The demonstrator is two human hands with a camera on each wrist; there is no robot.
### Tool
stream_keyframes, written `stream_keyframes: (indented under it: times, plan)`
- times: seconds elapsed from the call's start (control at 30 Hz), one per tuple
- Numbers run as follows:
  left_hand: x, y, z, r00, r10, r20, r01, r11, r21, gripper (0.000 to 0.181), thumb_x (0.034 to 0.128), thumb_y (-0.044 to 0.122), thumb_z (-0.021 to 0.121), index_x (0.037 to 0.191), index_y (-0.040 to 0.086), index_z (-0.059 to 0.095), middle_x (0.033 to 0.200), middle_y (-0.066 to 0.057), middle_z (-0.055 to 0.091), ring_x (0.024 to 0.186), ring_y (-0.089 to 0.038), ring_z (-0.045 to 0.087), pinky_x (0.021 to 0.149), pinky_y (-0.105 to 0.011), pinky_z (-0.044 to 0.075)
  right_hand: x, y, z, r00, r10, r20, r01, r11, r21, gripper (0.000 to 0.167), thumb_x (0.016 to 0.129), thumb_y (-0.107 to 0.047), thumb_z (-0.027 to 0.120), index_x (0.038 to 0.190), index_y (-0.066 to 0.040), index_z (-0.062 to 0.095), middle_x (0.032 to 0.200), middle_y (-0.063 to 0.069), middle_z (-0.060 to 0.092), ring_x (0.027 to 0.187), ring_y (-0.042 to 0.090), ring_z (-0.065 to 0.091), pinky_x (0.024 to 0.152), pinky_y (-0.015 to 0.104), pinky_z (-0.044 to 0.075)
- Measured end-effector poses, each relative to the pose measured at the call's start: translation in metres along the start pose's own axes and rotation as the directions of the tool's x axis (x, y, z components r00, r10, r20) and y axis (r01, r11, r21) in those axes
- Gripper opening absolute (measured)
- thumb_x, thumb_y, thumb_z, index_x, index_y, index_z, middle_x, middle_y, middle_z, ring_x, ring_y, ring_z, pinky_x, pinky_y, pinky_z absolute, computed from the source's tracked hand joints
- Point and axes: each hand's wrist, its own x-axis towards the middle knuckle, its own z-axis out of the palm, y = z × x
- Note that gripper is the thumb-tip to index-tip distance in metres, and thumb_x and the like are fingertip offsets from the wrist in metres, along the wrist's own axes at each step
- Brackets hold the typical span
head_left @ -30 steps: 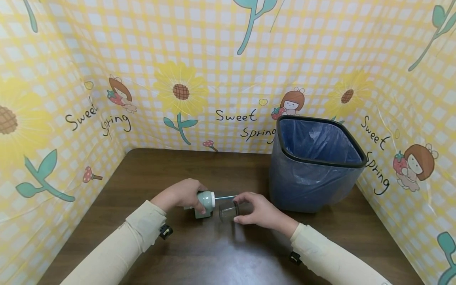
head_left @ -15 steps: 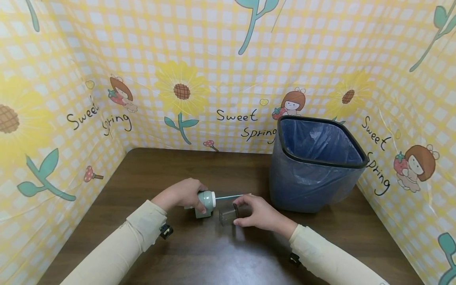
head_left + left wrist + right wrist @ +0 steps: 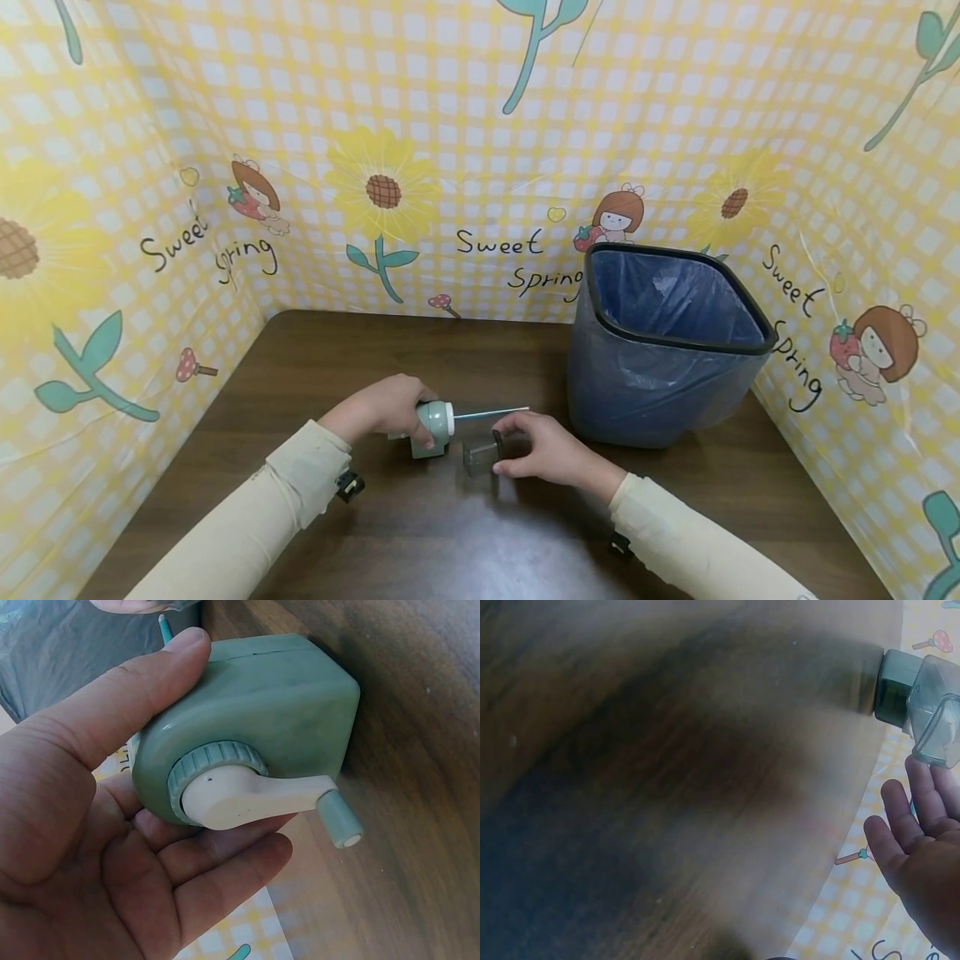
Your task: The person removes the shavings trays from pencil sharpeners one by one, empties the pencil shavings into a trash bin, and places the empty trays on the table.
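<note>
My left hand [image 3: 382,407] grips a green hand-crank pencil sharpener [image 3: 262,690] on the dark wooden table. In the left wrist view its cream crank [image 3: 255,796] with a green knob points away from the palm, and the thumb lies over the body. A slim blue pencil [image 3: 491,412] sticks out from the sharpener's white front toward the right. Between thumb and fingers, my right hand [image 3: 546,450] pinches a see-through shavings drawer [image 3: 482,458]. The drawer is apart from the sharpener, just to its right. In the right wrist view it is partly cut off.
A bin [image 3: 637,392] with a blue-grey liner and black rim [image 3: 678,340] stands at the back right, beyond the right hand. Yellow checked cloth [image 3: 480,167] encloses the table [image 3: 337,350] at the back and both sides.
My right hand has lowered slightly and turned the drawer, so more of the pencil's far end shows. The left hand and the sharpener stay in place.
</note>
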Motion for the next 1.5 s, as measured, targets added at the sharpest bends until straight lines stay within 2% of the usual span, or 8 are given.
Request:
stream_keyframes:
  times: [0.13, 0.37, 1.5]
  plan:
    - [0.0, 0.0, 0.0, 1.0, 0.002, -0.003, -0.002, 1.0, 0.001, 0.057, 0.0726, 0.035, 0.093, 0.122, 0.014, 0.073, 0.098, 0.005, 0.069, 0.08, -0.015, 0.061, 0.068, -0.032, 0.052, 0.0, 0.002, 0.001, 1.0, 0.012, 0.007, -0.012, 1.0, -0.003, 0.055, 0.081, -0.039, 0.087, 0.125, -0.012, 0.067, 0.121, -0.006, 0.068, 0.118, 0.014, 0.062, 0.103, 0.042, 0.049]
    - [0.0, 0.001, 0.001, 1.0, 0.014, -0.007, -0.014, 1.0, 0.004, 0.055, 0.0725, 0.033, 0.093, 0.119, 0.013, 0.073, 0.095, 0.005, 0.069, 0.079, -0.015, 0.061, 0.069, -0.032, 0.052, -0.001, 0.006, 0.004, 1.0, 0.006, 0.01, -0.006, 0.998, -0.064, 0.052, 0.081, -0.041, 0.086, 0.123, -0.017, 0.067, 0.12, -0.008, 0.067, 0.114, 0.012, 0.061, 0.1, 0.038, 0.05]
    - [-0.001, 0.002, -0.002, 1.0, 0.011, -0.006, -0.011, 1.0, 0.014, 0.059, 0.0723, 0.034, 0.093, 0.123, 0.012, 0.073, 0.098, 0.004, 0.07, 0.08, -0.014, 0.062, 0.069, -0.032, 0.053, 0.0, 0.014, 0.013, 0.999, 0.007, 0.034, -0.002, 0.988, -0.152, 0.052, 0.081, -0.045, 0.085, 0.121, -0.016, 0.068, 0.115, -0.006, 0.067, 0.109, 0.01, 0.061, 0.099, 0.036, 0.05]
